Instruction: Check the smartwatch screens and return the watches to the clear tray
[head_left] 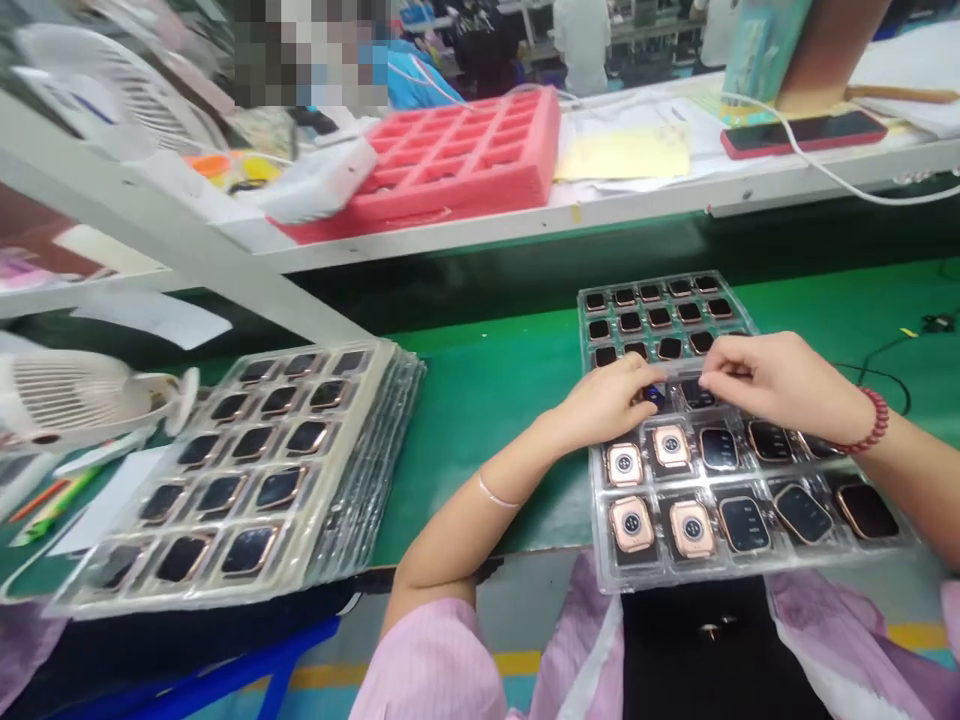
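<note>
A clear plastic tray point(609, 575) of smartwatches overhangs the table's front edge, close to my body. Its left columns hold watches back side up, such as the rose-gold watch point(631, 524); the others, like the dark-screened watch point(744, 525), lie face up. Over the tray's far rows, my left hand point(611, 400) has its thumb and fingers closed around a small dark smartwatch point(655, 396). My right hand point(772, 385) is pinched just right of it, above another face-up watch point(697, 393); whatever its fingertips hold is hidden. Beyond both hands lies a second watch-filled tray point(652, 277).
At left stands a tall stack of watch trays point(360, 460), beside a white fan point(67, 395). A shelf point(465, 232) crosses behind, bearing a red foam tray point(480, 150) and a phone point(806, 133). A black cable point(892, 380) lies at right.
</note>
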